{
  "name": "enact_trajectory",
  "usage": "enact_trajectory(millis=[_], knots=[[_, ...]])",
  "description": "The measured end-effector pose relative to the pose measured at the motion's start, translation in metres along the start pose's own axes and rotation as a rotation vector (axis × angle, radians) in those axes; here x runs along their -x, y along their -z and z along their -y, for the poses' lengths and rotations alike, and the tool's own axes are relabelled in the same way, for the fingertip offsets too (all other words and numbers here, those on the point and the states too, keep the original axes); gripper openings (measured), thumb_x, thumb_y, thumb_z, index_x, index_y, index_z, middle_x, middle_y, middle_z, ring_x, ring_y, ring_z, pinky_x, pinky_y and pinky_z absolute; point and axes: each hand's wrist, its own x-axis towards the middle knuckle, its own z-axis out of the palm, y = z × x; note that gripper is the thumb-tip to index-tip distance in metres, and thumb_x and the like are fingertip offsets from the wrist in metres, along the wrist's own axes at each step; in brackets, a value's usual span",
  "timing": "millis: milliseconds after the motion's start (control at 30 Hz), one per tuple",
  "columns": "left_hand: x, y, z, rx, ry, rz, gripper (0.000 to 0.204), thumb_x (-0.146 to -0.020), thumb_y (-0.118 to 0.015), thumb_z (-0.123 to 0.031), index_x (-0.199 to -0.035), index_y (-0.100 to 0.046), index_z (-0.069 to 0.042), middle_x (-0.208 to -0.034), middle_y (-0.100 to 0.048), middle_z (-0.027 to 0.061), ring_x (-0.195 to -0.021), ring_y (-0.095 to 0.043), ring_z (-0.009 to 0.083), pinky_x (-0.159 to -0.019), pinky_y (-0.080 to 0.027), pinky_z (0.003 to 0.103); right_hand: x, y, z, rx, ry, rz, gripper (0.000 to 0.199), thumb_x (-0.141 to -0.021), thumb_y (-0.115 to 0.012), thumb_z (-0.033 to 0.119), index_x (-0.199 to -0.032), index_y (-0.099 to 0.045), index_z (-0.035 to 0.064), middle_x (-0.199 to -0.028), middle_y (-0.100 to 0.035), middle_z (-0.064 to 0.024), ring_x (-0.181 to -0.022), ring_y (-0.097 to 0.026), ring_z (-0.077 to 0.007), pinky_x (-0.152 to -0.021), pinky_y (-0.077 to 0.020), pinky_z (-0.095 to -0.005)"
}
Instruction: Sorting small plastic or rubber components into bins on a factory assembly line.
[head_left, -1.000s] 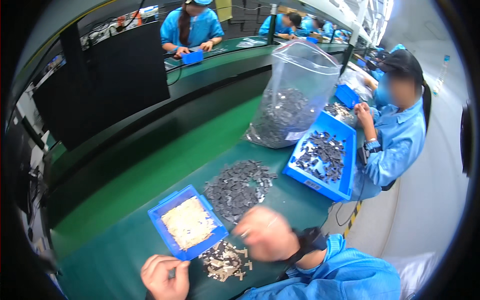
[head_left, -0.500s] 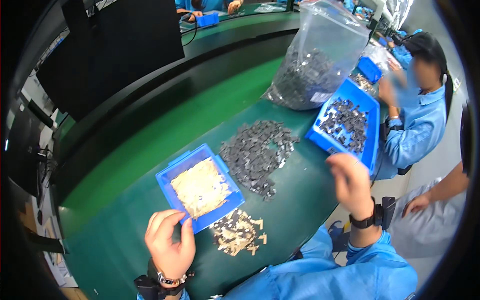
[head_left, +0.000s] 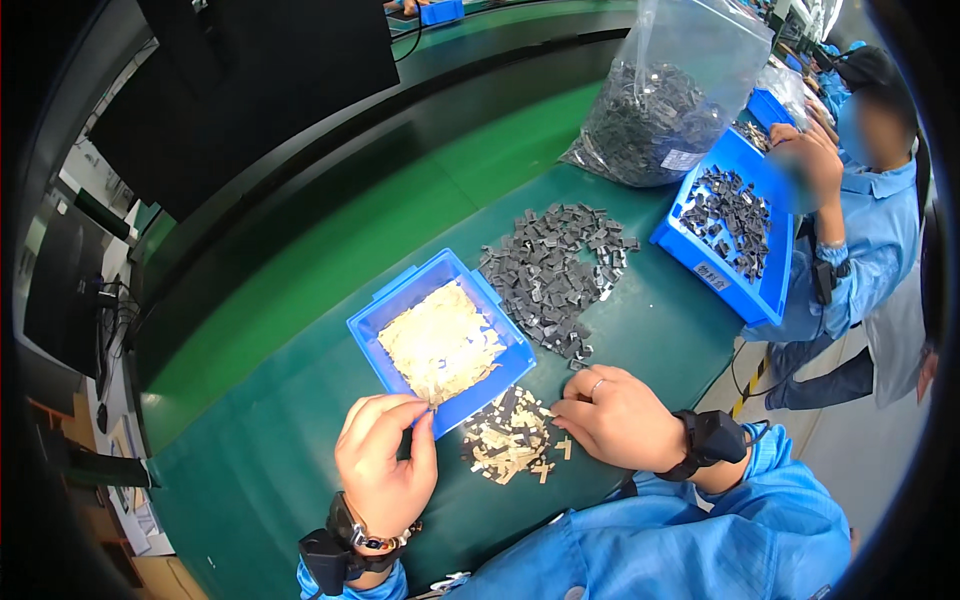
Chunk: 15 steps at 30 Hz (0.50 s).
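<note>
My left hand (head_left: 385, 465) is at the near corner of a small blue bin (head_left: 455, 415), thumb and forefinger pinched together. What lies between them is too small to name. Thin cream-coloured strips (head_left: 440, 340) fill much of that bin. My right hand (head_left: 625, 420) rests low over the table, its fingers closed at the right edge of a pile of mixed cream and black pieces (head_left: 505, 445); its fingertips are partly hidden. Just beyond that hand spreads a heap of small black plastic parts (head_left: 550, 270).
A large clear bag of black parts (head_left: 650, 120) stands at the far right. Beside it, a bigger blue bin (head_left: 720, 285) holds loose black parts. A co-worker in blue (head_left: 875, 220) sits to the right. A dark monitor (head_left: 260, 90) stands at the far left.
My right hand has come from near the big blue bin down and left to the mixed pile, its fingers closing. My left hand stays by the small bin. The whole view has shifted.
</note>
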Motion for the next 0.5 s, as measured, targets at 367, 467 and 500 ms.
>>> enact_trajectory(millis=[367, 467, 500], knots=[[-0.004, 0.002, -0.002, 0.019, -0.035, -0.01, 0.014, -0.072, -0.069, 0.009, -0.084, -0.066, 0.002, -0.083, -0.067, 0.0131, -0.074, -0.065, 0.0266, -0.067, -0.052, 0.034, -0.007, 0.003, -0.001, 0.168, 0.109, 0.003, 0.017, -0.076, -0.058, 0.008, -0.091, -0.062, 0.003, -0.088, -0.058, -0.0074, -0.084, -0.056, -0.0248, -0.076, -0.0472, -0.0353], [-0.004, 0.004, -0.003, 0.012, -0.081, -0.003, 0.014, -0.072, -0.069, 0.008, -0.083, -0.066, 0.001, -0.082, -0.068, 0.0128, -0.075, -0.065, 0.0283, -0.068, -0.051, 0.035, -0.005, 0.01, -0.004, 0.137, 0.169, -0.03, 0.019, -0.073, -0.059, 0.008, -0.091, -0.061, 0.0026, -0.091, -0.06, -0.0083, -0.084, -0.058, -0.0257, -0.075, -0.0478, -0.0358], [-0.003, 0.006, -0.005, -0.013, -0.119, -0.015, 0.013, -0.072, -0.07, 0.008, -0.082, -0.066, 0.0, -0.082, -0.068, 0.0123, -0.075, -0.066, 0.0283, -0.068, -0.051, 0.035, -0.006, 0.012, -0.002, 0.112, 0.197, -0.047, 0.02, -0.072, -0.06, 0.007, -0.091, -0.061, 0.0025, -0.093, -0.062, -0.0087, -0.084, -0.06, -0.0261, -0.075, -0.0483, -0.0361]])
